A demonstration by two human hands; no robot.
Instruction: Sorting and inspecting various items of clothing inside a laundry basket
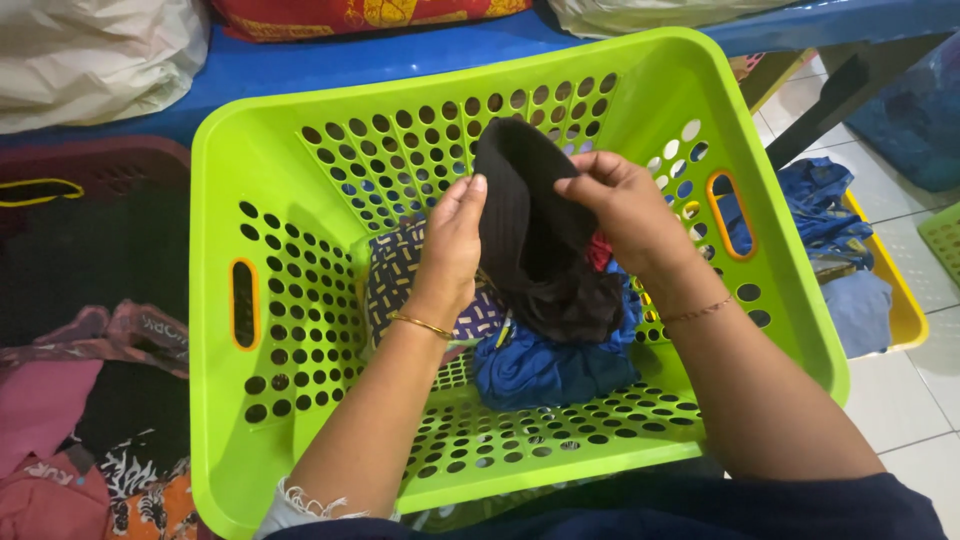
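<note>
Black garment [535, 235], a dark ribbed piece of cloth, hangs above the middle of the lime-green laundry basket [260, 170], pinched at its top edge by both hands. The left hand [452, 245] has its fingers curled shut on the cloth's left edge, thumb pressed against the fabric; a thin gold bangle [422, 324] sits on that wrist. The right hand [625, 205] grips the right side of the top edge, fingers and thumb closed on the fold, with a fine bracelet [697, 312] on its wrist. The garment's lower end droops onto the clothes lying on the basket's floor: a blue cloth [540, 365] toward the near wall and a patterned purple cloth [400, 275] toward the left wall. A bit of red fabric [600, 250] shows just behind the black piece. Outside the left wall lies a heap of pink, black and orange clothing [70, 420]. Beyond the right wall, a yellow basket [900, 310] holds more blue cloth.
</note>
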